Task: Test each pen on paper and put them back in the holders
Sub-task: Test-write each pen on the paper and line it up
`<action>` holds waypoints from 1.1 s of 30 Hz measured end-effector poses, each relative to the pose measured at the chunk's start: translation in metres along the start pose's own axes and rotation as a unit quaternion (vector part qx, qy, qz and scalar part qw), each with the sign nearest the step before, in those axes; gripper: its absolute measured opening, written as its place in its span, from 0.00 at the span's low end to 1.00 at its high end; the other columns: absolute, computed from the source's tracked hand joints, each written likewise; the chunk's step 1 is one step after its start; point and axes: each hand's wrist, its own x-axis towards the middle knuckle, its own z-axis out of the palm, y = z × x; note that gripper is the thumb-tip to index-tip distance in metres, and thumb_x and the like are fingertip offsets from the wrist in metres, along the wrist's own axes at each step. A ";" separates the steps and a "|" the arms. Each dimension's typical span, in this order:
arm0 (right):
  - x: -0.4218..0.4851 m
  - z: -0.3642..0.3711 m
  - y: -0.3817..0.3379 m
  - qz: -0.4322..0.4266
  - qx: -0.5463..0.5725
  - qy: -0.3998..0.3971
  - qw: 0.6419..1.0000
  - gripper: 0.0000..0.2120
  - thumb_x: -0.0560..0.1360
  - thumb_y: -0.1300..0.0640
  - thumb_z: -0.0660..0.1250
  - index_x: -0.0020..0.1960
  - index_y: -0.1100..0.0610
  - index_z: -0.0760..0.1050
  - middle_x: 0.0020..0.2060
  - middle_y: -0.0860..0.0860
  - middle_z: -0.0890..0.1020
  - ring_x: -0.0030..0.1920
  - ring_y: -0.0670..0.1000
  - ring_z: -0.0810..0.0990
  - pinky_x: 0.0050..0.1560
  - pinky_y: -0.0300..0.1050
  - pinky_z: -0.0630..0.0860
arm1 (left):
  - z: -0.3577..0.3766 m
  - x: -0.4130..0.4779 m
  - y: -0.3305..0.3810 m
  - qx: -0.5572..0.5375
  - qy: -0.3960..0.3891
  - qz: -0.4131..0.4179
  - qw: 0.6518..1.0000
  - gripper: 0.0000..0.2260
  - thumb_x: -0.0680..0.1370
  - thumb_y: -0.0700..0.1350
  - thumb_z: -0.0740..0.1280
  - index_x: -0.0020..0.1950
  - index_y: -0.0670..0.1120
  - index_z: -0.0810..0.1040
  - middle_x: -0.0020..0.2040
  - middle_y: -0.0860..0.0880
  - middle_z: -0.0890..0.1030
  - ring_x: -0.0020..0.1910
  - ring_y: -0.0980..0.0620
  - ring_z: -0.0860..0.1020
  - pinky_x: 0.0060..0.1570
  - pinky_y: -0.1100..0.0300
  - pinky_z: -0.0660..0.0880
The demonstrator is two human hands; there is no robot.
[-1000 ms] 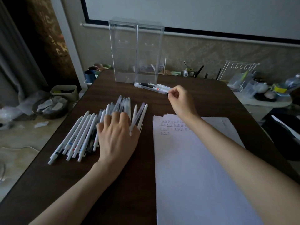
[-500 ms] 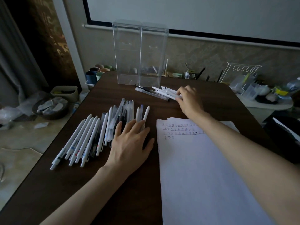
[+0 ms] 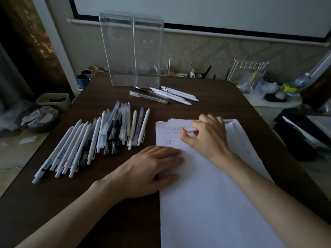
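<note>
My right hand (image 3: 206,138) grips a white pen (image 3: 190,130) with its tip over the top of the white paper (image 3: 215,203), beside rows of small written marks (image 3: 172,135). My left hand (image 3: 148,169) lies flat with spread fingers on the paper's left edge. A large row of white, clear and black pens (image 3: 93,138) covers the table to the left. A smaller group of pens (image 3: 166,94) lies in front of two tall clear holders (image 3: 132,51) at the far edge, both holding no pens.
The dark wooden table (image 3: 53,203) ends close behind the holders. Cups (image 3: 84,77) stand off its far left corner. A white wire rack (image 3: 249,70) and cluttered containers sit on a side surface at the right. Bowls and trays lie on the floor at left.
My right hand took a white pen from the far group and brought it back to the top of the paper. My left hand slid right off the pen row onto the paper's edge.
</note>
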 end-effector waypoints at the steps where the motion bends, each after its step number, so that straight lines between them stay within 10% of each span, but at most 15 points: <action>1: 0.001 0.000 0.000 -0.003 0.007 0.018 1.000 0.22 0.69 0.39 0.59 0.27 0.55 0.70 0.28 0.51 0.70 0.34 0.56 0.73 0.39 0.46 0.59 | 0.000 0.000 0.000 0.001 0.000 0.000 1.000 0.23 0.78 0.59 0.56 0.70 0.52 0.69 0.71 0.53 0.68 0.69 0.56 0.64 0.68 0.60 0.62; 5: 0.006 -0.006 0.003 -0.023 0.090 0.016 0.996 0.23 0.70 0.35 0.63 0.38 0.57 0.72 0.37 0.52 0.73 0.38 0.52 0.73 0.40 0.45 0.67 | 0.001 0.000 -0.001 -0.002 0.007 0.001 1.000 0.22 0.78 0.60 0.56 0.70 0.52 0.69 0.70 0.53 0.68 0.69 0.57 0.65 0.67 0.58 0.65; 9: 0.009 -0.019 0.000 -0.021 0.274 0.046 0.960 0.11 0.76 0.59 0.60 0.52 0.64 0.75 0.46 0.58 0.75 0.45 0.52 0.75 0.45 0.44 0.73 | 0.001 0.000 -0.001 -0.002 0.010 0.003 1.000 0.23 0.78 0.60 0.56 0.69 0.52 0.70 0.70 0.53 0.69 0.68 0.56 0.66 0.66 0.58 0.66; 17: 0.002 -0.028 -0.024 0.186 0.481 -0.055 0.855 0.18 0.78 0.50 0.62 0.38 0.63 0.77 0.25 0.56 0.78 0.24 0.46 0.75 0.29 0.36 0.70 | -0.001 0.000 0.000 0.003 -0.013 0.002 1.000 0.24 0.78 0.62 0.52 0.71 0.54 0.66 0.74 0.53 0.62 0.72 0.56 0.59 0.69 0.60 0.58; 33: -0.001 -0.015 -0.026 0.201 0.420 -0.119 0.877 0.15 0.73 0.67 0.62 0.34 0.58 0.60 0.21 0.53 0.67 0.21 0.40 0.73 0.32 0.46 0.68 | -0.002 0.001 0.002 0.015 -0.037 -0.020 0.999 0.28 0.77 0.64 0.48 0.74 0.54 0.61 0.75 0.50 0.60 0.73 0.52 0.57 0.68 0.59 0.53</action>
